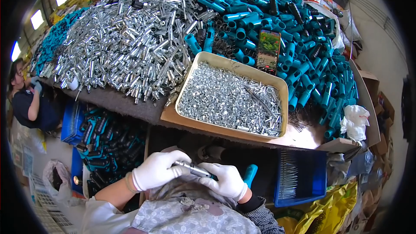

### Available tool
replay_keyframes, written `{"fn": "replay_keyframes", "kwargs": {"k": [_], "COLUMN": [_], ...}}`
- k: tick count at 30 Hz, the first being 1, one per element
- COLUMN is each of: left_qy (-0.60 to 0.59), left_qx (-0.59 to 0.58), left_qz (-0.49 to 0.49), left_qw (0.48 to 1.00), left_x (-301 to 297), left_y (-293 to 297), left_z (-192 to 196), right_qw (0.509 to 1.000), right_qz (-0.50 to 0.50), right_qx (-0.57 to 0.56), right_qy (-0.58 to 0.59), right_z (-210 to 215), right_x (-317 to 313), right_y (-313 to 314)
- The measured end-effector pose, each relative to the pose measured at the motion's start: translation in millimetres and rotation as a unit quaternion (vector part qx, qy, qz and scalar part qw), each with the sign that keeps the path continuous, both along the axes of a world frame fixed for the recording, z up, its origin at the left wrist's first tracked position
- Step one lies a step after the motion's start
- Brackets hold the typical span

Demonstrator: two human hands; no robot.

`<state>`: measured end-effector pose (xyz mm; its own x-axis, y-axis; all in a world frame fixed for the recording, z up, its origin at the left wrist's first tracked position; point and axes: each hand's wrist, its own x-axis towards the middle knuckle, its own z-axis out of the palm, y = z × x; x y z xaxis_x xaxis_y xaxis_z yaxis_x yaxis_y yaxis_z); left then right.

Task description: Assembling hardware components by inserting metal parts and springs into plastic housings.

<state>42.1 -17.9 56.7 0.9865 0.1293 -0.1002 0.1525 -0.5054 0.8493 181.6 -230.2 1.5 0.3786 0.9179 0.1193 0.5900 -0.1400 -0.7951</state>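
Note:
Both my hands wear white gloves and are close together above my lap. My left hand (158, 171) is closed around the upper end of a shiny metal cylinder (196, 170), thumb along its side. The cylinder slants down to the right, and its other end goes into the closed fingers of my right hand (226, 181). A bit of teal shows where the cylinder meets those fingers. Past the right hand's knuckles a teal tube (250, 174) sticks out; whether it joins the piece in my hands, I cannot tell.
Ahead on the table, a cream tray (284, 104) holds small metal pins. Behind it lie heaped metal cylinders (130, 39), teal tubes (310, 60) and a propped phone (268, 50). Below are black-and-teal parts (112, 143) and a blue crate (318, 182). Another person (32, 99) works at far left.

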Motion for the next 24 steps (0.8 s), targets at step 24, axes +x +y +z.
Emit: {"fn": "replay_keyframes", "kwargs": {"k": [24], "left_qy": [-0.08], "left_qx": [0.04], "left_qz": [-0.006], "left_qw": [0.996], "left_x": [-2], "left_y": [0], "left_z": [3], "right_qw": [0.986], "right_qz": [-0.038], "right_qx": [-0.051], "right_qy": [-0.155], "right_z": [38], "right_x": [-10], "right_y": [11]}}
